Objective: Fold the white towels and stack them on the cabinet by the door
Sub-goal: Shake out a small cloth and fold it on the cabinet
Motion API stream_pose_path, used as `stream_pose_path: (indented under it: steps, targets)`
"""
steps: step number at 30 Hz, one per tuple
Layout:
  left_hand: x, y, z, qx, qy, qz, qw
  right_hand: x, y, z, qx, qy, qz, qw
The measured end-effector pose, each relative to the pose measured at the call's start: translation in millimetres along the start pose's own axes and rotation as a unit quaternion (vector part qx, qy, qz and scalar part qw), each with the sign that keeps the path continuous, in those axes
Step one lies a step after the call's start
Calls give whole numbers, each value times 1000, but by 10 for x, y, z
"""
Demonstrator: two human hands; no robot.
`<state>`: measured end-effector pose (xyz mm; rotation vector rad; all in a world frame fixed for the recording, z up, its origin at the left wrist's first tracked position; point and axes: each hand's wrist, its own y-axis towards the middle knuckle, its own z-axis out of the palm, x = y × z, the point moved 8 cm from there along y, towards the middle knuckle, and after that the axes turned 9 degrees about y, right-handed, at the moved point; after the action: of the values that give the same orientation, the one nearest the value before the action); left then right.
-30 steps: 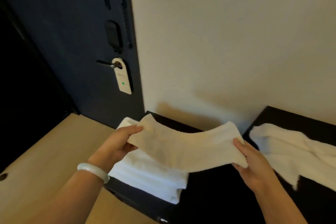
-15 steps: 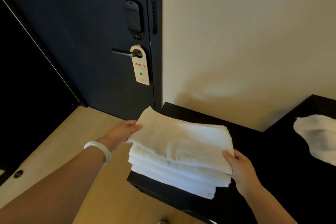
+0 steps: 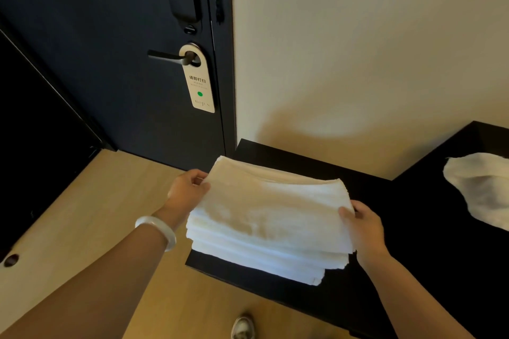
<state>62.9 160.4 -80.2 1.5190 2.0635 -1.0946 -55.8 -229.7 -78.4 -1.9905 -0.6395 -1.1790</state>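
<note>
A folded white towel (image 3: 272,201) lies on top of a stack of folded white towels (image 3: 264,259) at the left end of the black cabinet (image 3: 303,162) beside the door. My left hand (image 3: 187,190) pinches the top towel's far left corner. At the near right edge of that towel, my right hand (image 3: 363,228) grips it with the thumb on top. An unfolded white towel (image 3: 482,190) lies crumpled on the cabinet at the far right, partly cut off by the frame.
A dark door (image 3: 124,49) with a lever handle and a hanging card (image 3: 199,85) stands behind the cabinet's left end. A beige wall (image 3: 358,49) backs the cabinet. Wooden floor (image 3: 82,215) lies to the left; a shoe (image 3: 242,327) shows below.
The towel held stretched in the air between both hands has come down onto the stack of folded towels. The view has shifted left and closer to the stack.
</note>
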Motion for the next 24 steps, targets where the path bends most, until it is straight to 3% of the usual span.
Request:
stream_pose_path:
  steps: [6,7,9,11,12,14,17,24]
  targets:
    - [69,-1,161,2,103,-7,995,-310,87,-39,-27,-107,75,991]
    - [-6,-26,181,-18,161,17,987,-241,74,-54,-41,-182,48,981]
    - [-266,-179,299,-52,277,114,953,54,-69,20,-54,-369,-94,923]
    - [-478,-401,628,-24,341,244,907,180,-266,353,38,-460,-242,853]
    - [-484,-477,819,11,363,285,887,114,-335,525,109,-475,-273,829]
    - [-293,-446,1088,73,412,291,861,-129,-311,708,204,-499,-258,802]
    - [47,-275,1190,109,472,245,840,-380,-87,675,232,-523,-198,796]
    - [-35,-284,1172,104,471,251,839,-349,-44,612,246,-502,-196,806]
